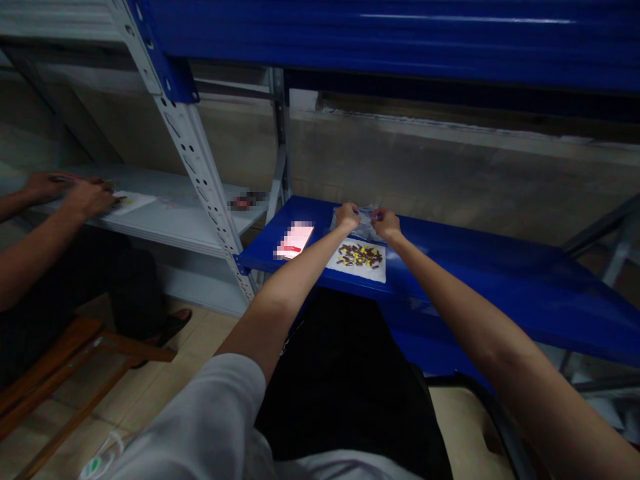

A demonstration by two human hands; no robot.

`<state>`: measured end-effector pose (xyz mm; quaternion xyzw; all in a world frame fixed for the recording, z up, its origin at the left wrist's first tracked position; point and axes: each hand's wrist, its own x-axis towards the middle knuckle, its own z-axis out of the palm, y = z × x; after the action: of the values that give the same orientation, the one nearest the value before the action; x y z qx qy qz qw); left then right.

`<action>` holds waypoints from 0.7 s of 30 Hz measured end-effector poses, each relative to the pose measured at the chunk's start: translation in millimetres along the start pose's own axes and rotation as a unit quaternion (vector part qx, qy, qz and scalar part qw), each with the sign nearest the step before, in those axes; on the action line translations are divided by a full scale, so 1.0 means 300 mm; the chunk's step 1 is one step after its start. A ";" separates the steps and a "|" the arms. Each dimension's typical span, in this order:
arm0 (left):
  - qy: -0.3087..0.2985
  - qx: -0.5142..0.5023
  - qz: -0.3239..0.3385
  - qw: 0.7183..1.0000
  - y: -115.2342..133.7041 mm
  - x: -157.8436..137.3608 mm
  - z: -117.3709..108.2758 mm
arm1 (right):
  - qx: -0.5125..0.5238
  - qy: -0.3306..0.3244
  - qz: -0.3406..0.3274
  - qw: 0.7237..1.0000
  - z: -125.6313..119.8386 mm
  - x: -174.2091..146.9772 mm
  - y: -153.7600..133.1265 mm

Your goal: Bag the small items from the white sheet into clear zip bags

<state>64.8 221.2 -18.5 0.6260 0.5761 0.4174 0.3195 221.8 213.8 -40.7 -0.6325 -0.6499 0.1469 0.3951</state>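
On the blue shelf, my left hand (348, 216) and my right hand (387, 223) pinch a clear plastic bag (367, 225) from either side. The bag is crumpled and lies flat toward the back of the shelf. Just in front of it is a white sheet (376, 273) bearing a heap of small brown and yellow capsule-like pieces (361, 256). Fingertips of both hands are partly hidden by the distance and dim light. Left of the sheet lies a lit phone (296, 240) with a pinkish screen.
A perforated grey post (195, 160) divides the blue shelf (480, 273) from a grey shelf (185, 223) on the left. Another person's hands (83, 193) work there over a white sheet. A blue beam (400, 40) crosses overhead; a wooden stool (95, 340) stands lower left.
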 end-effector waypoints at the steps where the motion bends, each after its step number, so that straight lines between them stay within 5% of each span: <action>1: 0.006 0.015 0.005 1.000 0.000 0.002 0.005 | -0.018 0.005 0.002 1.000 -0.002 0.000 0.000; 15: -0.004 0.122 0.035 0.992 0.006 -0.044 0.016 | -0.140 0.009 -0.020 0.990 -0.013 -0.035 -0.033; 21: 0.036 0.085 0.094 0.991 0.026 -0.115 -0.044 | -0.135 0.027 -0.054 0.989 -0.095 -0.095 -0.048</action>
<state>57.1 185.0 -11.2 0.6869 0.5591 0.4176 0.2032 228.2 176.0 -21.7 -0.6481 -0.6858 0.0192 0.3304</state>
